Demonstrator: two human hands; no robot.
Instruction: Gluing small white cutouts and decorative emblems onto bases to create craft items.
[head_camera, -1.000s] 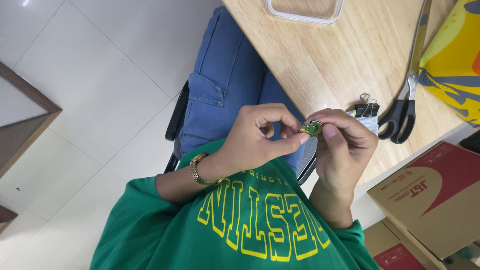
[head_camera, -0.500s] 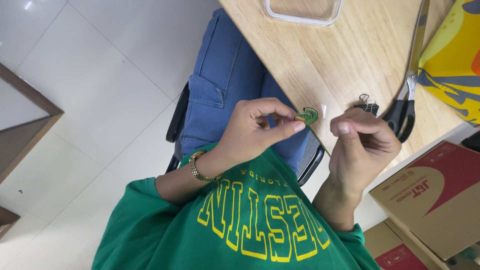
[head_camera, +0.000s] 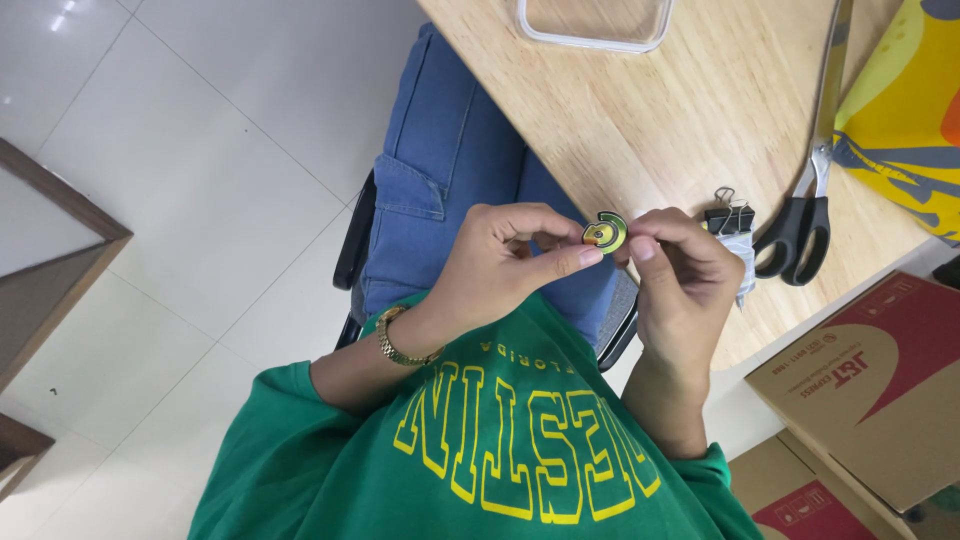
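Observation:
A small round badge (head_camera: 605, 231), green and yellow with a dark centre, is pinched in front of my chest, its face turned up toward me. My left hand (head_camera: 500, 268), with a gold bracelet at the wrist, grips its left edge between thumb and forefinger. The curled fingers of my right hand (head_camera: 682, 280) touch its right edge. Something pale and crumpled (head_camera: 745, 270) shows behind my right hand; I cannot tell whether the hand holds it.
A wooden table (head_camera: 680, 110) runs along my right, over my jeans. On it lie black-handled scissors (head_camera: 800, 235), a black binder clip (head_camera: 730, 215), a clear plastic container (head_camera: 595, 25) and a yellow bag (head_camera: 900, 110). Cardboard boxes (head_camera: 860, 390) stand on the floor at my right.
My hands were pressed together on the badge, then my right hand drew away briefly. Now it is back at the badge's edge, and the badge has turned face up and risen slightly.

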